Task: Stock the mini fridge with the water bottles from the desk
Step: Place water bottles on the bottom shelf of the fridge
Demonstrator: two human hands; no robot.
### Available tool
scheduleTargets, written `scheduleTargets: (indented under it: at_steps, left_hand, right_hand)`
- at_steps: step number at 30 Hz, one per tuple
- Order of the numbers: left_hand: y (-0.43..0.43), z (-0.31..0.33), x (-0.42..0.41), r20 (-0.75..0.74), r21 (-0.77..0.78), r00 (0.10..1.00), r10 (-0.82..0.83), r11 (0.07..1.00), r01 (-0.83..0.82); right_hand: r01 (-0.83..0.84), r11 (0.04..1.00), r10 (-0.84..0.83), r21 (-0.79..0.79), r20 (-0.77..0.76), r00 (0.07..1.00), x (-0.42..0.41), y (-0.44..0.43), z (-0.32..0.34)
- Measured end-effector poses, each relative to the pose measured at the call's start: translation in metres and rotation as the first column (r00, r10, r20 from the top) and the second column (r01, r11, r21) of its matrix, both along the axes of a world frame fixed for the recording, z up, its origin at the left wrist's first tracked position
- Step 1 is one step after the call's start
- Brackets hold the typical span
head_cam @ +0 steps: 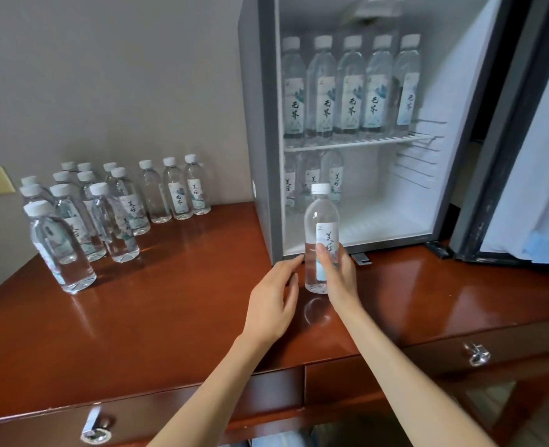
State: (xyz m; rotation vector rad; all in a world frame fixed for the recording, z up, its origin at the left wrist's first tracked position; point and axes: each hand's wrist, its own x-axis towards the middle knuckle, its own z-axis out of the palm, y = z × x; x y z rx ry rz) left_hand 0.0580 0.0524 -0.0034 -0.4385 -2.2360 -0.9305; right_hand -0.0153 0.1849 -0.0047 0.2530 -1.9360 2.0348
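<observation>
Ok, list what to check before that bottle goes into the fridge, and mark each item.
1. Door open: ok.
2. Right hand grips bottle: ok, round its lower half.
3. Bottle upright, cap on: ok.
4. Left hand out of the way: cannot tell; it lies open right beside the bottle.
5. Room on fridge floor: ok, bare right of the three back bottles.
6. Room on top shelf: not ok in front, where five bottles fill the row.

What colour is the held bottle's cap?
White; the cap of the bottle shows best in the head view.
</observation>
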Motion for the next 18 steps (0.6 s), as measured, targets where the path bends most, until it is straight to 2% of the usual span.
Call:
scheduleTargets:
  at_steps: [7,12,18]
  left_hand:
    - [0.039,-0.003,-0.032,0.012,-0.101,1.0,-0.026,0.995,0.027]
    - [0.054,-0.007,-0.068,0.055,-0.132,0.998,0.029,0.991,-0.022]
    - [0.063,-0.005,-0.116,0.058,-0.217,0.987,0.151,0.967,-0.135]
  right_hand:
    - [0.064,0.997,-0.064,-0.031,0.009,0.998,-0.029,0.038,0.001]
    - [0.116,0.992,-0.115,-0.04,0.028,0.993,-0.054,0.058,0.002]
    - [0.27,0.962,-0.268,-0.048,0.04,0.963,-0.082,0.071,0.003]
